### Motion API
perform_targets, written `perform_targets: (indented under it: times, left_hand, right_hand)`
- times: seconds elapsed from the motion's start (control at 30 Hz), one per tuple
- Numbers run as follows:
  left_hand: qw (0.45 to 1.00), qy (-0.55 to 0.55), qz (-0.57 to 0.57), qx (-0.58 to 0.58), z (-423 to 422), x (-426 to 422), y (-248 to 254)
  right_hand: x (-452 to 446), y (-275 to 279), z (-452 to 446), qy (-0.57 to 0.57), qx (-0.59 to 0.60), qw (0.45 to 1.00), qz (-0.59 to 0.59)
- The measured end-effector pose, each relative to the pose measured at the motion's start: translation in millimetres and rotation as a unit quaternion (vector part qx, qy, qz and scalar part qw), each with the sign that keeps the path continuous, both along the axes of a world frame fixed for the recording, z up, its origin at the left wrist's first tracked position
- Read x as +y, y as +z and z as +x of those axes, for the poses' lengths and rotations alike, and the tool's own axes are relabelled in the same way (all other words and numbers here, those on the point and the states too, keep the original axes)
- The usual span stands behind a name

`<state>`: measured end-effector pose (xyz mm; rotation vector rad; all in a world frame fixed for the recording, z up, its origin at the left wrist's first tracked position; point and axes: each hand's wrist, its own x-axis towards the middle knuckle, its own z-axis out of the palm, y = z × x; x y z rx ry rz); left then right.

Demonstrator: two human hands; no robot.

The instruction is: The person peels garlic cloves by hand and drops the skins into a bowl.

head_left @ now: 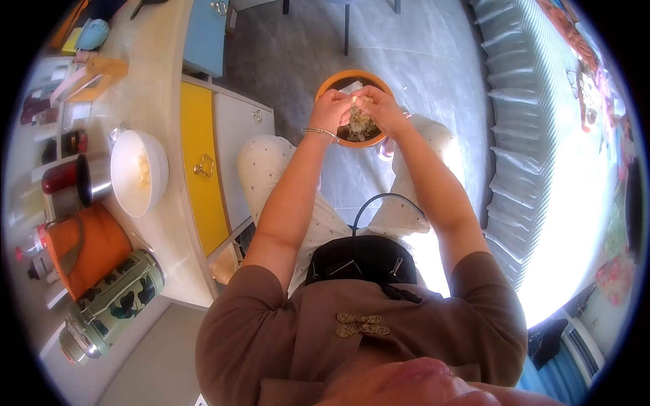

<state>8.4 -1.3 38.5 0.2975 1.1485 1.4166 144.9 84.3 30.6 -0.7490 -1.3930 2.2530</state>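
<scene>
Both hands meet over an orange-rimmed bin (373,76) on the floor between the knees. My left hand (333,111), with a bracelet at its wrist, has its fingers closed in a pinch. My right hand (380,110) is pinched against it, fingertips touching. A small pale piece (354,100) shows between the fingertips; what it is cannot be made out. Below the hands, the bin holds brownish scraps (361,127) and some white paper. On the desk at the left stands a white bowl (139,172) with pale yellow pieces inside.
The wooden desk (162,88) carries a camouflage flask (115,302), an orange bag (89,245) and a dark-mouthed metal cup (95,178). Yellow and grey drawers face the knees. A bed with a pleated skirt (511,135) runs along the right. A black bag (359,259) rests on the lap.
</scene>
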Motion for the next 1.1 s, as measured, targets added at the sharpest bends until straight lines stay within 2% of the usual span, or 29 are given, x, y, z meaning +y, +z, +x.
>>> perform_targets:
  times: [0.17, 0.4, 0.57, 1.1]
  left_hand:
    - [1.0, 0.007, 0.001, -0.003, 1.0, -0.7, 2.1]
    - [1.0, 0.01, 0.004, -0.008, 1.3, -0.5, 3.6]
    - [1.0, 0.005, 0.008, -0.012, 1.3, -0.2, 3.0]
    - [1.0, 0.004, 0.012, -0.011, 1.6, -0.7, 2.1]
  right_hand:
    - [1.0, -3.4, 0.7, 0.01, 0.024, 0.999, -0.048]
    - [1.1, -6.9, 1.4, 0.01, 0.01, 1.0, -0.019]
    - [1.8, -12.0, 1.5, 0.015, 0.05, 0.994, -0.095]
    - [1.1, -11.6, 1.2, 0.006, 0.07, 0.992, -0.106]
